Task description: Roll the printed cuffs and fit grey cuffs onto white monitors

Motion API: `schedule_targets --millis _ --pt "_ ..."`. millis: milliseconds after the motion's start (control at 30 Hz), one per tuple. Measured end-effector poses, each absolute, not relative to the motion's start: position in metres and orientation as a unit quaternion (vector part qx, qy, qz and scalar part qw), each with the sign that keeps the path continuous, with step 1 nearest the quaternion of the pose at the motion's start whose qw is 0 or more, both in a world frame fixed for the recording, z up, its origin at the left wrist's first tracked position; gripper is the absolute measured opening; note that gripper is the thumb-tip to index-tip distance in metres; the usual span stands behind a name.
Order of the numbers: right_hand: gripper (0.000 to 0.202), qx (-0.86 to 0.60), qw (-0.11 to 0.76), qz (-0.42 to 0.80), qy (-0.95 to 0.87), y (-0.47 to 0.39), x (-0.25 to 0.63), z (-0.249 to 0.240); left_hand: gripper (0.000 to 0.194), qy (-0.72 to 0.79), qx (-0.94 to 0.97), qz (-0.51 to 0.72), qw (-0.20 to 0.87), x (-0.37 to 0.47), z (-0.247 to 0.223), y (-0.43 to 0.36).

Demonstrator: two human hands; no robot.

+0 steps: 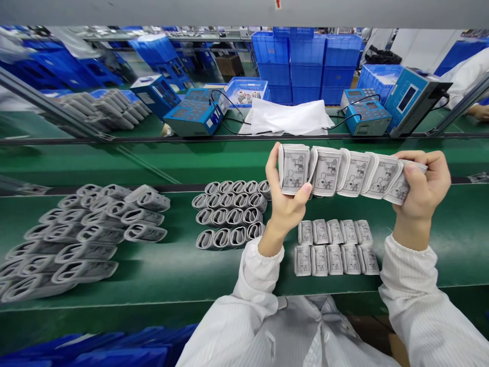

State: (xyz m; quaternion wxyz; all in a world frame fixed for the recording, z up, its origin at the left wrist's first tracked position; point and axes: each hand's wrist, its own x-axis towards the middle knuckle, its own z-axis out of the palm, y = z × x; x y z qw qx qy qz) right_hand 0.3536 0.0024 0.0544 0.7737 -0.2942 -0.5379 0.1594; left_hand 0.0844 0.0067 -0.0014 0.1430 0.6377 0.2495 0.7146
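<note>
Between my two hands a row of several folded grey blood pressure cuffs (354,173) is held up above the bench, their printed arm-and-figure diagrams facing me. My left hand (286,199) grips the cuff at the left end, thumb on its front. At the other end, my right hand (426,186) is closed on the last cuff, which tilts a little. Below the held row, two rows of folded cuffs (335,260) lie with printed faces up. To the left stand rows of rolled cuffs (229,214) with their coiled ends showing.
A larger pile of rolled cuffs (84,229) covers the bench's left part. Behind the rail are blue electronic boxes (194,112) with cables, white sheets (290,117) and stacked blue crates (307,66). At far right another person's sleeve (469,76) shows.
</note>
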Motion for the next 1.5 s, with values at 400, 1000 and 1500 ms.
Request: schedule_targets --millis 400,1000,1500 --pt "0.027 -0.314 0.756 0.149 -0.554 0.005 0.358 0.051 0.092 0.267 0.636 0.712 0.131 0.085 0.002 -0.001" --pt "0.027 -0.307 0.769 0.167 -0.535 0.002 0.352 0.056 0.099 0.281 0.654 0.695 0.103 0.079 0.009 -0.011" --pt "0.028 -0.325 0.751 0.150 -0.555 0.002 0.356 0.054 0.097 0.283 0.649 0.693 0.133 0.081 0.008 -0.010"
